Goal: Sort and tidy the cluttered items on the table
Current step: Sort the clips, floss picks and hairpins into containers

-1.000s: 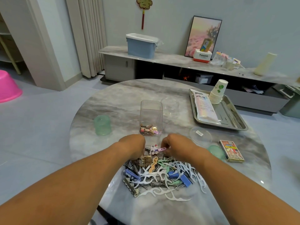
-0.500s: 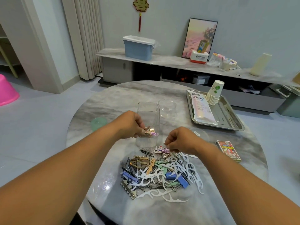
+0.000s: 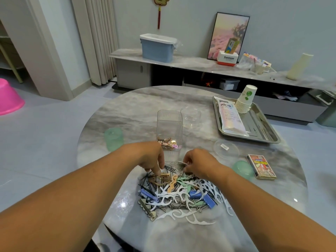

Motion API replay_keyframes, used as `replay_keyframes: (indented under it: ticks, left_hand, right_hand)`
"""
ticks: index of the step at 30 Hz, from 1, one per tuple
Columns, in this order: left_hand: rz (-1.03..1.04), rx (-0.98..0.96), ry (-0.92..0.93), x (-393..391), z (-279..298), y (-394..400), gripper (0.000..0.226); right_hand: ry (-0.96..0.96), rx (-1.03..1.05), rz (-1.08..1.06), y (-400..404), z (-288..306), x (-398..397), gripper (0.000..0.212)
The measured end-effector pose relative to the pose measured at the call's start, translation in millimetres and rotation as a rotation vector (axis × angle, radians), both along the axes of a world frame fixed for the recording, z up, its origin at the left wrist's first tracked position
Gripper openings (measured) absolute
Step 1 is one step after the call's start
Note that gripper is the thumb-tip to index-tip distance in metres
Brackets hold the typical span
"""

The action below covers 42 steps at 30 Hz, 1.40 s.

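Observation:
A mixed pile point(image 3: 180, 193) of hair clips, black bobby pins and white floss picks lies on the round marble table point(image 3: 127, 113). Just behind it stands a tall clear square container point(image 3: 169, 124) with several small clips at its bottom. My left hand point(image 3: 149, 159) reaches down onto the far left edge of the pile, fingertips on a tan clip point(image 3: 164, 176). My right hand point(image 3: 198, 163) pinches a small pale clip at the pile's far edge, close to the container's base.
A green cup point(image 3: 113, 139) stands left of the container and a clear round jar point(image 3: 190, 116) behind it. To the right lie a clear lid point(image 3: 226, 148), a green lid point(image 3: 242, 169), a card box point(image 3: 261, 166) and a steel tray point(image 3: 261, 131) with paper cups and a packet.
My left hand came down from the container's side to the pile's left edge. My right hand stayed at the pile's far edge, still pinching a small clip.

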State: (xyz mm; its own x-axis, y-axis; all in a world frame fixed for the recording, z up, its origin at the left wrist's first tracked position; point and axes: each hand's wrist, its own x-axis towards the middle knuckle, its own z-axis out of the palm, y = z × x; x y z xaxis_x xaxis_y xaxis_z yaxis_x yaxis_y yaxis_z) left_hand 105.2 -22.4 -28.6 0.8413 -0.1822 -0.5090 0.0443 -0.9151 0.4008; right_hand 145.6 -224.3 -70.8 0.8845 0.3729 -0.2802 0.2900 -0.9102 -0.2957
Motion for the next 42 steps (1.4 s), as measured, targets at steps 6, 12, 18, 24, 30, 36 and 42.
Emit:
replay_keyframes:
  ticks: [6,12,18,24,30,36,42]
  left_hand:
    - [-0.059,0.139,-0.052,-6.9,-22.2,-18.8,0.044]
    - [-0.052,0.12,-0.063,-5.9,-29.7,-24.9,0.027]
    - [-0.018,0.055,-0.128,-3.1,-20.1,-19.6,0.025]
    - [0.089,-0.1,-0.182,0.9,-3.8,-11.2,0.029]
    - [0.18,-0.262,-0.179,0.4,5.3,0.2,0.019]
    - [0.257,-0.34,-0.228,-1.8,14.7,7.1,0.013]
    - [0.424,-0.521,-0.294,-0.5,26.9,6.2,0.015]
  right_hand:
    - [-0.047,0.001,0.037,-0.3,15.4,4.5,0.017]
    - [0.218,0.146,0.083,0.6,38.1,-9.9,0.006]
    - [0.288,0.108,0.023,19.1,27.0,-22.4,0.064]
    - [0.234,0.02,-0.053,22.1,11.7,-34.2,0.049]
    - [0.292,0.15,-0.121,15.8,15.7,-30.6,0.057]
    - [0.216,0.294,-0.044,3.4,45.4,-18.8,0.046]
    - [0.3,0.631,-0.058,-10.2,71.1,-14.6,0.021]
